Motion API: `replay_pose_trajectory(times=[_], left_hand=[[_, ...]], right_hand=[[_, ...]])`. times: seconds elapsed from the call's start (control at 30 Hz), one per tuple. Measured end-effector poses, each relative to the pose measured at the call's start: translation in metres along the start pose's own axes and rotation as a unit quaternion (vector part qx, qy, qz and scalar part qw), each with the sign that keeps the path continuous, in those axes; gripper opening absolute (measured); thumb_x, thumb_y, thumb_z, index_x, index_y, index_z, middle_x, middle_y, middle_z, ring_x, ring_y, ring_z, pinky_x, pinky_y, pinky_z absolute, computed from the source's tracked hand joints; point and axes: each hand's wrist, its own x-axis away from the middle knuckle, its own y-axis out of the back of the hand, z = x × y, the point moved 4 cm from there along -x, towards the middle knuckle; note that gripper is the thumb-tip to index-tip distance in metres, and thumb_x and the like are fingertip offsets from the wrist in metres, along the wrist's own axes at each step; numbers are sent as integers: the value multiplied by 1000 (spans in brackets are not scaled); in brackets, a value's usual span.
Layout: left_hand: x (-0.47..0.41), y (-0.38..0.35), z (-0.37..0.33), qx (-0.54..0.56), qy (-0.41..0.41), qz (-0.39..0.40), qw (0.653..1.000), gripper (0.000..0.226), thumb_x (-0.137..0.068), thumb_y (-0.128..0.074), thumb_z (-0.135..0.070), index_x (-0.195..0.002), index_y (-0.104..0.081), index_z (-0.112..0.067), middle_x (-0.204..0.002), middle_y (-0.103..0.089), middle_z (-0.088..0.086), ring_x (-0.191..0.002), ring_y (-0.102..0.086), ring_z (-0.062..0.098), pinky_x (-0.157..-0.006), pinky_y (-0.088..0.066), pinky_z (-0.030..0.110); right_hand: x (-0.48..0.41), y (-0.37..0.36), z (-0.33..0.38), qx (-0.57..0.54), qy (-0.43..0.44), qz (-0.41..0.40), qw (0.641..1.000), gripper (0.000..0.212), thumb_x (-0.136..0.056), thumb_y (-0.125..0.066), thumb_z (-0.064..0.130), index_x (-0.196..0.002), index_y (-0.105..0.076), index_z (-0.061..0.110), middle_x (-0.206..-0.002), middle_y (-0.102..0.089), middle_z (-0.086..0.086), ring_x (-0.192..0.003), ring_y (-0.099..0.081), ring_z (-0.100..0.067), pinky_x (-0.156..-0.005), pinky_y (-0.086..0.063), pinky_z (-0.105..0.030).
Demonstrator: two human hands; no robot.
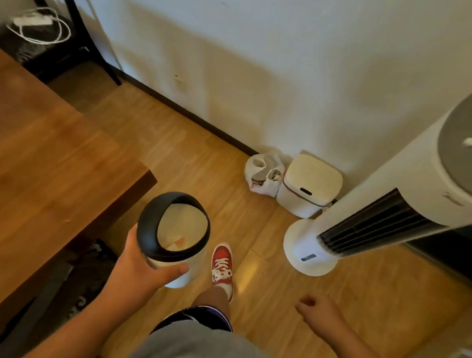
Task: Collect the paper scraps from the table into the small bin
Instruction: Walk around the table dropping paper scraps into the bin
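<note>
COLOURS & PATTERNS

Small bin (174,248) in my left hand (140,268): white body w/ black ring top; scraps inside look white w/ one orange-red bit. Table (38,160): warm brown wood grain. Floor (201,156): lighter tan wood planks. My shoe (222,262): red, white laces. Shorts (207,356): grey, dark hem. Tower fan (404,205): white, grey top panel, black grille. Lidded bin (308,184) by wall: white, cream lid. Bag (264,172): white.

Warm, soft room light, a bit blurry all over.
The wall (245,46) shows big faint shadows, and a small bright patch shines on the floor (250,272). The wide lens bends the fan (404,199) and the table (36,169) near the edges. Edges look smeared and fuzzy.
</note>
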Motion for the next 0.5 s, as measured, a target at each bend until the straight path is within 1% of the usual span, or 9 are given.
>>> replay_pose_trajectory(times=[0.03, 0.07, 0.13, 0.23, 0.33, 0.37, 0.43, 0.5], left_hand=[[-15, 2, 1, 2, 11, -7, 1000, 112, -60, -99, -29, -150, -33, -29, -128, -53, -23, -109, -54, -15, -90, -49, 26], [-31, 3, 0, 4, 23, -13, 1000, 116, -55, -100, -39, -149, -33, -30, -128, -54, -21, -110, -56, -11, -91, -50, 28], [-66, 8, -2, 5, 50, -23, 998, 122, -46, -92, -54, -149, -33, -30, -133, -55, -13, -115, -57, 1, -91, -49, 29], [-120, 14, -10, 4, 68, -30, 997, 121, -43, -87, -57, -148, -34, -32, -134, -55, -11, -117, -56, 6, -90, -48, 28], [-171, 17, -30, 0, 65, -24, 998, 121, -41, -86, -58, -146, -35, -26, -132, -55, -7, -119, -57, 14, -90, -48, 30], [-187, 16, -37, 1, 60, -21, 998, 121, -41, -86, -58, -146, -35, -25, -131, -55, -7, -118, -57, 12, -89, -48, 28], [-217, 12, -53, 11, 47, -18, 999, 118, -42, -86, -58, -145, -35, -29, -127, -55, -17, -114, -57, 3, -87, -48, 23], [-246, 6, -70, 26, 40, -16, 999, 112, -44, -86, -58, -141, -33, -39, -126, -53, -25, -112, -56, -6, -85, -47, 20]], right_hand=[[-17, 9, 24, 1, 17, -2, 1000, 16, -90, -64, 28, -100, -66, 16, -93, -68, -1, -83, -65, -16, -68, -51, -27], [-34, 18, 47, 3, 31, -2, 1000, 15, -90, -63, 28, -99, -67, 16, -92, -68, -1, -83, -65, -17, -69, -52, -28], [-68, 36, 93, 9, 48, -1, 999, 14, -90, -63, 28, -96, -69, 17, -92, -69, 0, -85, -66, -18, -74, -53, -31], [-106, 63, 144, 12, 56, -3, 998, 13, -90, -63, 29, -91, -68, 17, -90, -69, -1, -85, -67, -19, -76, -54, -35], [-135, 89, 173, 30, 41, 3, 999, 11, -90, -63, 30, -86, -66, 20, -90, -68, -1, -88, -67, -21, -82, -55, -40], [-144, 97, 179, 33, 34, 5, 999, 11, -90, -63, 28, -84, -65, 20, -90, -68, -3, -88, -67, -23, -84, -55, -42], [-160, 114, 187, 32, 16, 10, 999, 11, -90, -63, 25, -83, -64, 17, -88, -67, -6, -89, -66, -26, -86, -55, -42], [-175, 129, 191, 39, 0, 12, 999, 11, -90, -63, 22, -82, -64, 15, -84, -66, -7, -86, -66, -28, -82, -52, -38]])
